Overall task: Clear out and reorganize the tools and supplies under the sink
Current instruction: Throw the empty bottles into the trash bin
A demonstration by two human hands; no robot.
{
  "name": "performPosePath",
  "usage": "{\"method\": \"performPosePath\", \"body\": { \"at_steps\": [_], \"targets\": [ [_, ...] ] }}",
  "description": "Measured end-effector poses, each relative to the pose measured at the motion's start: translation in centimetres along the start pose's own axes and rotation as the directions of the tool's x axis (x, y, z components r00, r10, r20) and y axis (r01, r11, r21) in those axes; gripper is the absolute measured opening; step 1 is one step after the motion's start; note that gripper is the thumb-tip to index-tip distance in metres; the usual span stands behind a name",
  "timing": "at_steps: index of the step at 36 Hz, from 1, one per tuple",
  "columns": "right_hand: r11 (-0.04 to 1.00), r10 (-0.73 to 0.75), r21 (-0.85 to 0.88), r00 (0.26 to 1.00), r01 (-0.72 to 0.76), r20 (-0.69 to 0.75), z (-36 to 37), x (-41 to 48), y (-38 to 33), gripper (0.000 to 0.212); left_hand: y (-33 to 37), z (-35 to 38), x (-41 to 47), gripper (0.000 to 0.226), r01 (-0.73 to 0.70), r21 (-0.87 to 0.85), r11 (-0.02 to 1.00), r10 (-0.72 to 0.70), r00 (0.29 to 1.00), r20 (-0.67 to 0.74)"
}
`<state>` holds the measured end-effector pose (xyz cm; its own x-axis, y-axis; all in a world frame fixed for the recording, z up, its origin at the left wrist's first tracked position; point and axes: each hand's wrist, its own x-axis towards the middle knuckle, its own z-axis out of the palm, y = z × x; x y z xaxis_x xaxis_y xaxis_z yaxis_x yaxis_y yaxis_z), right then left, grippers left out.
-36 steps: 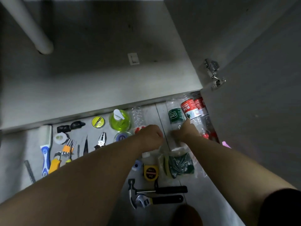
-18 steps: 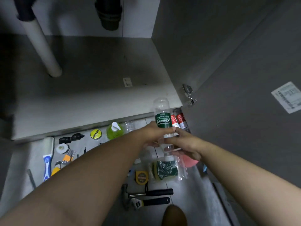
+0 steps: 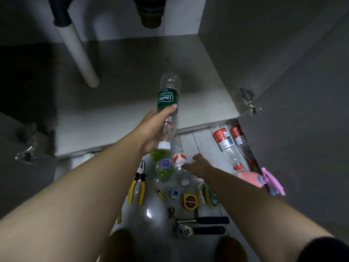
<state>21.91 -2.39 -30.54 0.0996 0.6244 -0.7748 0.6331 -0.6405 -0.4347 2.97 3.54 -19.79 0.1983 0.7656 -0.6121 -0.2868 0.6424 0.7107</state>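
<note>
I am gripping a clear water bottle with a green label in my left hand, with my fingers and thumb wrapping round its body just below the label. The bottle is slanting through my grip. Its white cap is pointing back toward me beside the heel of my palm, and its base is reaching out past my fingertips, in the air above the cabinet floor. The white drain pipe is standing well to its left.

My right hand is hanging low over the tiles in front of the cabinet, fingers loosely spread and holding nothing. Its fingertips are pointing at a clear bottle with a red-and-white label lying just to its left; I cannot tell whether they are touching it. A green soap bottle is lying beside that one, with the yellow-handled pliers further left.

Two red-labelled bottles are lying to the right of my right hand, by the open cabinet door. Nearer to me, a yellow tape measure, a hammer and an adjustable wrench are lying between my forearms.
</note>
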Motion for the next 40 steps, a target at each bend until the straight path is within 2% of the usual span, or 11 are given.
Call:
{"method": "performPosePath", "body": {
  "at_steps": [4, 8, 16, 18, 21, 26, 30, 33, 36, 40],
  "targets": [
    [0.999, 0.034, -0.039, 0.996, -0.038, -0.085, 3.0, 2.6, -0.1, 0.089, -0.2, -1.6, 1.0, 0.049, 0.030, -0.084, 0.996, -0.028, 0.999, 0.022],
    [0.997, 0.050, -0.052, 0.989, -0.057, -0.141, 4.8, 4.4, 0.2, 0.087, -0.7, -2.0, 1.7, 0.057, 0.041, -0.109, 0.993, -0.041, 0.999, 0.003],
    [0.998, 0.059, 0.001, 0.996, -0.059, -0.069, 3.9, 5.4, 0.5, 0.088, -1.5, -1.3, 2.0, 0.066, 0.077, -0.121, 0.990, -0.077, 0.997, 0.004],
    [0.998, 0.068, 0.023, 0.996, -0.067, -0.058, 2.6, 4.5, 0.3, 0.093, -1.4, -0.8, 1.8, 0.064, 0.084, -0.124, 0.989, -0.083, 0.996, 0.013],
    [0.998, 0.051, -0.040, 0.997, -0.054, -0.061, -0.7, 1.9, -0.5, 0.092, -0.8, 0.9, 0.9, 0.056, 0.082, -0.120, 0.989, -0.079, 0.996, 0.033],
    [0.998, 0.002, -0.064, 0.998, -0.006, -0.062, -9.1, -4.8, -1.5, 0.070, 0.5, 6.0, -2.2, 0.051, 0.076, 0.020, 0.997, -0.077, 0.993, 0.086],
    [0.990, 0.046, 0.133, 0.999, -0.044, -0.009, -14.6, -11.6, -0.6, 0.060, 1.4, 10.0, -6.4, 0.045, 0.023, 0.141, 0.990, -0.044, 0.988, 0.145],
    [0.991, 0.030, 0.128, 1.000, -0.029, -0.005, -17.3, -17.0, 1.2, 0.053, 1.4, 11.8, -9.5, 0.059, -0.006, 0.297, 0.955, -0.052, 0.981, 0.186],
    [0.992, -0.018, 0.125, 0.996, 0.029, -0.083, -18.9, -22.7, 3.9, 0.050, 0.8, 13.5, -12.9, 0.066, -0.029, 0.450, 0.892, -0.082, 0.971, 0.226],
    [0.983, -0.048, 0.160, 0.966, 0.091, -0.253, -19.9, -30.0, 8.5, 0.055, -1.0, 16.4, -17.4, 0.066, -0.028, 0.562, 0.827, -0.127, 0.964, 0.235]
  ]
}}
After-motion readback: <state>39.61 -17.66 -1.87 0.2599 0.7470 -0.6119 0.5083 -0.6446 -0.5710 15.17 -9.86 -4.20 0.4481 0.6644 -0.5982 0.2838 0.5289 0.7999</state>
